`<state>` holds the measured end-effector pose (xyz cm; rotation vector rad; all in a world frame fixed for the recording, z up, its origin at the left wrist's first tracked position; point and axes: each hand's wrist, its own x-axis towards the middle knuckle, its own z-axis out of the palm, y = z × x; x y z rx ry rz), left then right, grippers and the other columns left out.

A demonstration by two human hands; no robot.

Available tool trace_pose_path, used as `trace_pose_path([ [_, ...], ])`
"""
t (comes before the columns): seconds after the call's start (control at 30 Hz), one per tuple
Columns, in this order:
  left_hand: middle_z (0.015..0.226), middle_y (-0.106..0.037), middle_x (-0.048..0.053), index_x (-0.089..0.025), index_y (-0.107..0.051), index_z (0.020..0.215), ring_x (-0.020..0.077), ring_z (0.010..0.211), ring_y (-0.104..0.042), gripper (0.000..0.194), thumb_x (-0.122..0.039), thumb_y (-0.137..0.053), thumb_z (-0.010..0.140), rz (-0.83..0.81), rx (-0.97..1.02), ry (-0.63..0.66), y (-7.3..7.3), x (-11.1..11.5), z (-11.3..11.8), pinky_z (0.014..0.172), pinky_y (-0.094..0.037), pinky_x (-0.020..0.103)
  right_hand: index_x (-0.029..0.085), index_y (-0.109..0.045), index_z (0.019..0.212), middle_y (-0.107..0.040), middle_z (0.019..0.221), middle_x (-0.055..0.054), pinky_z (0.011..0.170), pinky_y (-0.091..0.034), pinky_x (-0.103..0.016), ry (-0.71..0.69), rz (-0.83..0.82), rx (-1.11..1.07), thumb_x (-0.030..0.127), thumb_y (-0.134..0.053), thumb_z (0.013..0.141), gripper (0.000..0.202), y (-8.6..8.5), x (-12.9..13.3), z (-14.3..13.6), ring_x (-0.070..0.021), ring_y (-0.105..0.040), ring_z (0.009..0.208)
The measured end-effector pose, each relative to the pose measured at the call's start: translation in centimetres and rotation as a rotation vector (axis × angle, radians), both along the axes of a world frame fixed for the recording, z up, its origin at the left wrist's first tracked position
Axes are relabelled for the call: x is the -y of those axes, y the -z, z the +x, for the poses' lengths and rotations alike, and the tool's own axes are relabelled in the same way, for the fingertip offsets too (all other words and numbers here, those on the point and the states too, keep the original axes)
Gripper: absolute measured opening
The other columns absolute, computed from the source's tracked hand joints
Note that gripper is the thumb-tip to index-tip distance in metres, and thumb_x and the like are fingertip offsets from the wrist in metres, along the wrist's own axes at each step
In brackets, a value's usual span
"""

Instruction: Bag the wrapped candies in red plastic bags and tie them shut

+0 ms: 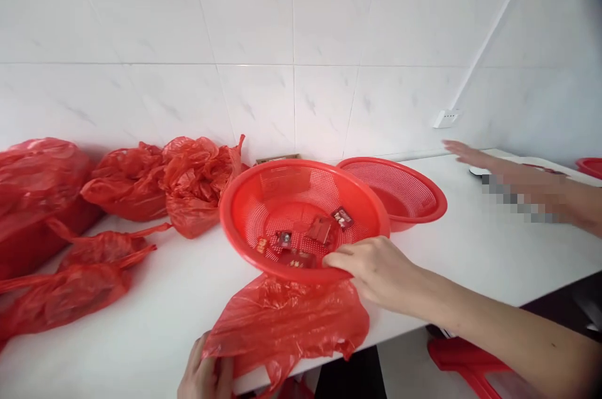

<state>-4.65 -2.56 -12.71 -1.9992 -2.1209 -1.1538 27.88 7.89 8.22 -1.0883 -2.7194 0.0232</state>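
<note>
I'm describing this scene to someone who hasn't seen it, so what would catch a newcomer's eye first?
First, the tilted red basket at the centre of the white counter, small red packets in its bottom, the right hand gripping its near rim. Next, the red plastic bag at the counter's front edge, held by the left hand, and more red bags piled at the left against the tiled wall. Another person's hand reaches in from the right.
</note>
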Motion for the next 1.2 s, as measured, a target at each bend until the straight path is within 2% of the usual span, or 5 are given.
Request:
trace_pose_path([
  [0.43,0.059,-0.061,0.0,-0.024,-0.051,0.061,0.0198,0.058,-0.059,0.033,-0.05,-0.047,0.081,-0.361,0.347,0.004,-5.5,-0.2,1.1,0.056,-0.048,0.03,0.021,-0.058,0.125,-0.072,0.092,-0.008,0.059,-0.045,-0.03,0.362,-0.038,0.232,0.016,-0.051,0.087,0.039,5.1,-1.2,0.1,-0.0243,-0.069,0.074],
  [0.6,0.058,-0.058,-0.001,-0.024,-0.048,0.063,0.0188,0.057,-0.055,0.033,-0.054,-0.051,0.074,-0.43,0.447,-0.04,-7.0,-0.2,1.4,0.053,-0.045,0.028,0.023,-0.046,0.14,-0.059,0.129,-0.012,0.095,-0.047,-0.043,0.204,0.077,-0.067,0.027,-0.049,0.095,0.045,4.1,1.3,-2.3,-0.0255,-0.058,0.114],
  [0.73,0.054,-0.05,-0.002,-0.026,-0.034,0.058,0.0169,0.054,-0.05,0.03,-0.048,-0.048,0.074,-0.41,0.375,-0.042,-7.4,-0.8,1.6,0.05,-0.041,0.027,0.03,-0.06,0.127,-0.044,0.147,-0.007,0.107,-0.037,-0.051,0.07,0.112,-0.055,0.024,-0.046,0.095,0.035,4.4,2.0,-4.1,-0.0311,-0.041,0.133],
  [0.97,0.064,-0.05,0.0,-0.025,-0.042,0.065,0.0166,0.054,-0.047,0.016,-0.036,-0.043,0.076,-0.426,0.178,0.086,-10.2,-1.2,1.4,0.053,-0.04,0.029,0.02,-0.056,0.134,-0.033,0.152,-0.019,0.095,-0.045,-0.056,0.349,-0.003,0.077,0.015,-0.047,0.091,0.044,5.6,-1.6,-1.7,-0.0369,-0.05,0.124],
  [1.2,0.079,-0.057,0.003,-0.022,-0.048,0.068,0.016,0.065,-0.056,0.016,-0.013,-0.037,0.074,-0.458,0.084,0.198,-12.8,-2.8,2.9,0.062,-0.045,0.027,0.023,-0.062,0.121,-0.061,0.122,-0.007,0.099,-0.046,-0.03,-0.344,-0.23,-0.269,0.031,-0.045,0.098,0.03,2.8,6.7,-6.7,-0.0158,-0.058,0.111],
])
